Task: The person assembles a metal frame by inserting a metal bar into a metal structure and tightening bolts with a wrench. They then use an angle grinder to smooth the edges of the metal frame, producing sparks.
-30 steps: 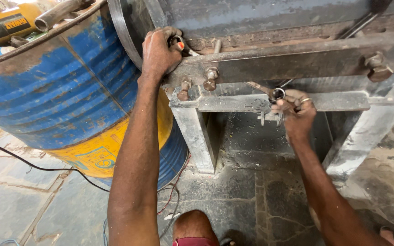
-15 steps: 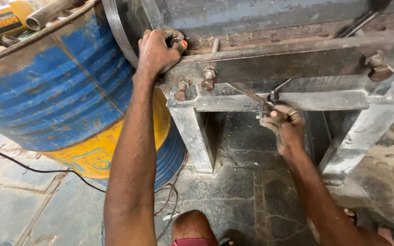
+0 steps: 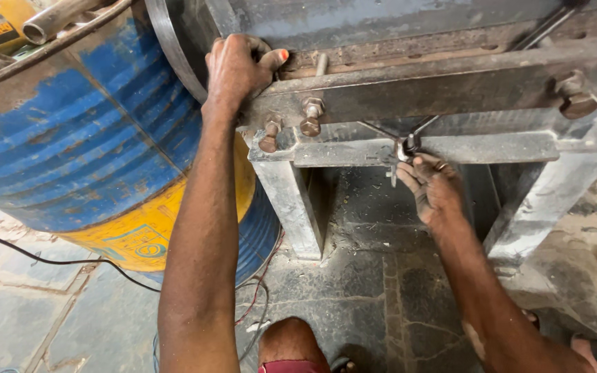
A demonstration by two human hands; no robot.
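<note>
Rough, grimy grey steel frame (image 3: 450, 148); rusty bolts (image 3: 310, 116); blue drum (image 3: 84, 145) with scuffed, matt paint at nine o'clock.

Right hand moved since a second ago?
Yes. The right hand slid left along the grey frame, away from the right leg; it grips a spanner.

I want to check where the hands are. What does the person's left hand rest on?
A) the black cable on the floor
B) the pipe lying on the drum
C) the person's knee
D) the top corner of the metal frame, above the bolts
D: the left hand grips the upper corner of the metal frame, just above the bolts, beside the blue drum.
</note>
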